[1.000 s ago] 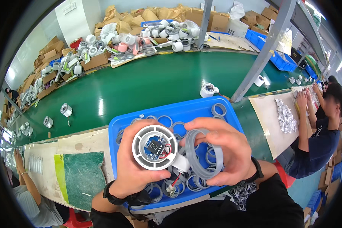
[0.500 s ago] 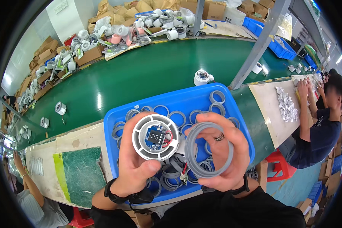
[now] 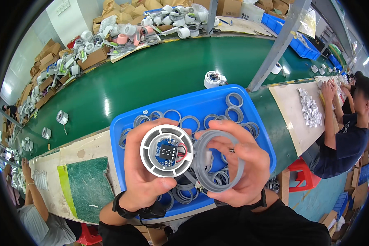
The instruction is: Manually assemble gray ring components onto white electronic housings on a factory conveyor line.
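Observation:
My left hand (image 3: 138, 182) is closed around a white round housing (image 3: 151, 165), its open face turned up. Inside the housing sit a blue circuit board (image 3: 167, 151) with a small dark display, and red wires. A grey plastic ring (image 3: 201, 164) is held on edge by my right hand (image 3: 252, 174), thumb and fingers gripping its rim. Ring and housing are side by side, their edges very close; I cannot tell whether they touch. Both hands are above a blue tray (image 3: 121, 123) of loose grey rings (image 3: 190, 123), partly hidden by my hands.
Beyond the tray runs a green conveyor belt (image 3: 151, 78) carrying white housings (image 3: 213, 80). A grey metal post (image 3: 274, 51) rises at the tray's far right. At left lies a green mat (image 3: 88, 188). A seated person (image 3: 348, 139) works at the right; another person's arm (image 3: 35, 192) shows at left.
The grey ring in my right hand has moved left, closing the gap to the white housing. My left hand keeps its hold, the housing slightly shifted. The view has shifted a little.

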`<state>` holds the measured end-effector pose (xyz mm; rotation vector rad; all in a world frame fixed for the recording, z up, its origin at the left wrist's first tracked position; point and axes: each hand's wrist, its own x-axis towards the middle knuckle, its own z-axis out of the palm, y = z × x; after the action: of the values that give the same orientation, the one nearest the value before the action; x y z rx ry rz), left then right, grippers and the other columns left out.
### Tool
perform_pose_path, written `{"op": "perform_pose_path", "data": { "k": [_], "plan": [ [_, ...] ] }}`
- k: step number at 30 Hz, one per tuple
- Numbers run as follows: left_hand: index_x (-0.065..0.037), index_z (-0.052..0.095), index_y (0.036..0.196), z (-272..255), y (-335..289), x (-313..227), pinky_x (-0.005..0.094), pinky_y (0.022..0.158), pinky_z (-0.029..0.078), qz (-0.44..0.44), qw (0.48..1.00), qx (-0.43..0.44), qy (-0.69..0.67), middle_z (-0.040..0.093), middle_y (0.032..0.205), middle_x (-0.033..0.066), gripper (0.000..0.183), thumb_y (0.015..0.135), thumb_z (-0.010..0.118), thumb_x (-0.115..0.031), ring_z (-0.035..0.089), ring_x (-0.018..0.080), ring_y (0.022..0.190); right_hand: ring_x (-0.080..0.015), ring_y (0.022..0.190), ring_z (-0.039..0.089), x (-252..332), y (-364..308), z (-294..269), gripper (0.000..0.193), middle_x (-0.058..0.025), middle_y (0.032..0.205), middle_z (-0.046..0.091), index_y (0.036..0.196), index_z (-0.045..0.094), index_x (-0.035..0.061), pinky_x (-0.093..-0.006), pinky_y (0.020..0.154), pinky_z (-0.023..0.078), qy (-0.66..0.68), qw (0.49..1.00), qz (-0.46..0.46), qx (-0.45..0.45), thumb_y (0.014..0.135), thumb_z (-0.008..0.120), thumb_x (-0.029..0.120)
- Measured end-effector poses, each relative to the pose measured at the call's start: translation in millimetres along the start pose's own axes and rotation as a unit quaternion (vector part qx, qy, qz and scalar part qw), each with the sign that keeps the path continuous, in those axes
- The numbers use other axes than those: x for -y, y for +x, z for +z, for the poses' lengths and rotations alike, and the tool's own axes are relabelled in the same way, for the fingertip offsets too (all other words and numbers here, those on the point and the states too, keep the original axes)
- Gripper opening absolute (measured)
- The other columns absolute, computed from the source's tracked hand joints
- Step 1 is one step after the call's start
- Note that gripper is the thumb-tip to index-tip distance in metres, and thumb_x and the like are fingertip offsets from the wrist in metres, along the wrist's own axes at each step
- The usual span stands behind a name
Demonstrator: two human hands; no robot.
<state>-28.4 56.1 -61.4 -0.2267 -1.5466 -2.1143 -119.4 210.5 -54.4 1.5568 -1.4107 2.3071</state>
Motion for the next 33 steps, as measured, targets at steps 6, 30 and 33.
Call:
{"op": "perform_pose_path", "data": {
  "k": [6,30,33],
  "plan": [
    [0.001,0.043,0.125,-6.7,4.1,-6.4,0.0417,0.089,0.048,0.087,0.940,0.037,0.329,0.046,0.123,0.0200,0.078,0.060,0.084,-0.015,0.055,0.0343,0.107,-0.0377,0.109,0.058,3.8,6.4,2.4,0.050,-0.0247,0.127,0.050,0.112,0.062,0.0013,-0.0402,0.088,0.050,-0.175,0.981,0.041,0.070,0.064,0.077,0.000],
    [0.001,0.043,0.123,-9.0,9.6,-18.1,0.0491,0.085,0.039,0.207,0.730,0.030,0.650,0.051,0.112,0.0171,0.086,0.051,0.085,-0.022,0.050,0.0363,0.106,-0.0384,0.096,0.061,-18.8,38.7,10.7,0.071,-0.0234,0.120,0.051,0.133,0.035,0.0013,-0.0401,0.080,0.051,-0.180,0.956,0.045,0.227,0.073,0.071,0.013],
    [-0.003,0.039,0.128,-24.0,16.9,-29.0,0.0467,0.086,0.042,0.192,0.745,-0.013,0.638,0.050,0.113,0.0181,0.091,0.052,0.085,-0.019,0.049,0.0390,0.107,-0.0358,0.106,0.057,-36.4,55.6,11.9,0.071,-0.0196,0.122,0.053,0.129,0.043,0.0011,-0.0380,0.086,0.049,-0.255,0.932,0.052,0.252,0.069,0.077,0.018]
  ]
}}
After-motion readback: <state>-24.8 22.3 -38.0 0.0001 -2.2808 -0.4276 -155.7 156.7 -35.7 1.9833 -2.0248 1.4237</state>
